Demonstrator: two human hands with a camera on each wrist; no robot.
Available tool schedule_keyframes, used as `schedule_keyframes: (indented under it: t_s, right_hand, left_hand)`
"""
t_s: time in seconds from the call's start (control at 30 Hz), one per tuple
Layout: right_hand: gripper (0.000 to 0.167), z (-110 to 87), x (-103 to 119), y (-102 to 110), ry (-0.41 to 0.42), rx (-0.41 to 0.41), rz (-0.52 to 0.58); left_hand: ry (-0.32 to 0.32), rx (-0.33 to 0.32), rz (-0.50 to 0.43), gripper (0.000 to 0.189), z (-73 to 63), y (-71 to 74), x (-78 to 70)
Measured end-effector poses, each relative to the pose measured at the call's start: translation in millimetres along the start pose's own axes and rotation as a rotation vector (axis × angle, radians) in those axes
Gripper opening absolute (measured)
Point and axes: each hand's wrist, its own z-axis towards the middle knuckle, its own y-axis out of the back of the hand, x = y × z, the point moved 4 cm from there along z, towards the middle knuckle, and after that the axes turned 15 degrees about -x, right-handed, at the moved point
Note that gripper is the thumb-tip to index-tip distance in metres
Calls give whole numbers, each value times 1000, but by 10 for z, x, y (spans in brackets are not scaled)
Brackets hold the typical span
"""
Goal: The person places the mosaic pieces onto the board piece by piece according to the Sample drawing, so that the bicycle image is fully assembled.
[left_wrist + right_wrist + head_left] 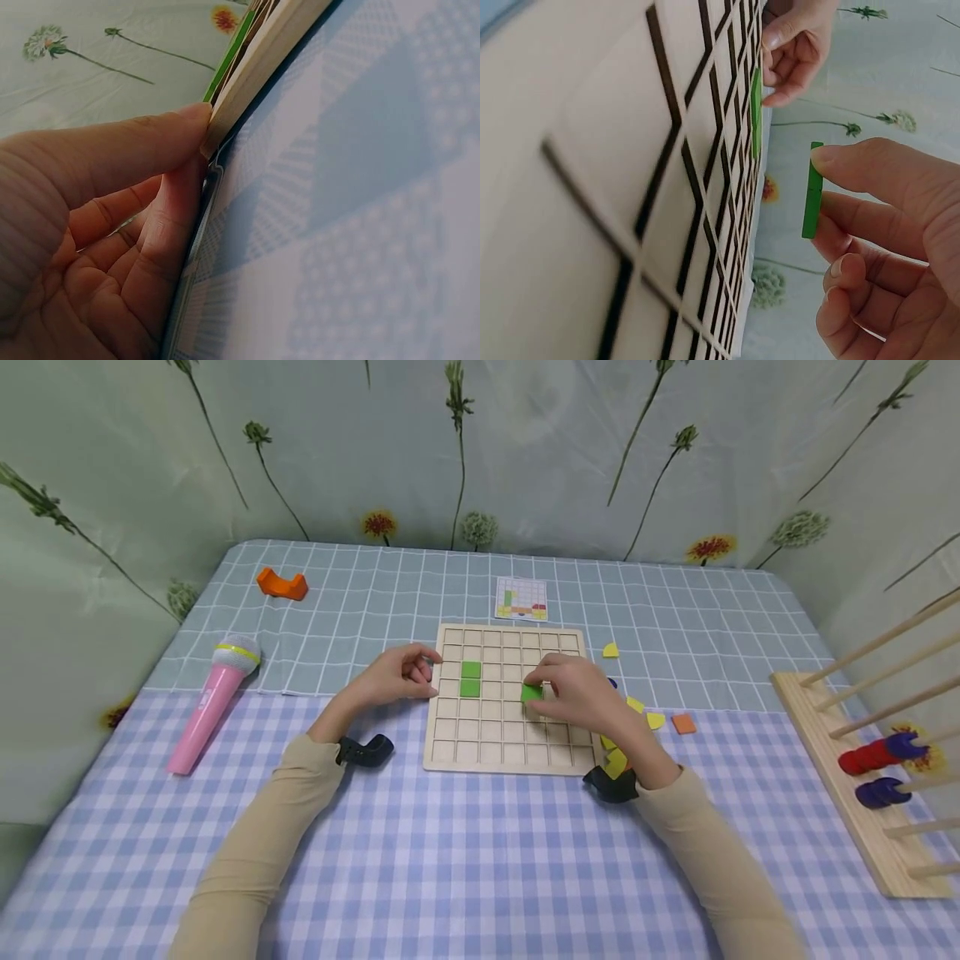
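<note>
A wooden grid board (504,760) lies flat on the table. Two green square tiles (470,678), one behind the other, sit in its cells left of the middle. My left hand (397,675) holds the board's left edge with thumb and index finger; its other fingers are curled. Another green square tile (812,191) is pinched between the thumb and fingers of my right hand (581,692). In the right wrist view that tile stands on edge, apart from the board's surface. My right hand covers part of the board's right side.
Yellow pieces (656,721) and an orange square tile (683,723) lie right of the board, some partly hidden by my right arm. Behind the board is a pattern card (521,599). A pink microphone (213,703) and orange piece (282,584) lie left; a wooden peg rack (855,793) stands right.
</note>
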Motion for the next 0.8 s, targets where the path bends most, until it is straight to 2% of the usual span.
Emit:
schedule_keyframes:
  t_s: [0.57, 0.8]
  right_hand:
    - [23, 250, 331, -364, 13, 106, 49]
    - [20, 288, 410, -495, 27, 152, 13]
  left_hand:
    - [-9, 3, -12, 49, 41, 6, -3]
    - [-14, 6, -25, 49, 19, 9, 6]
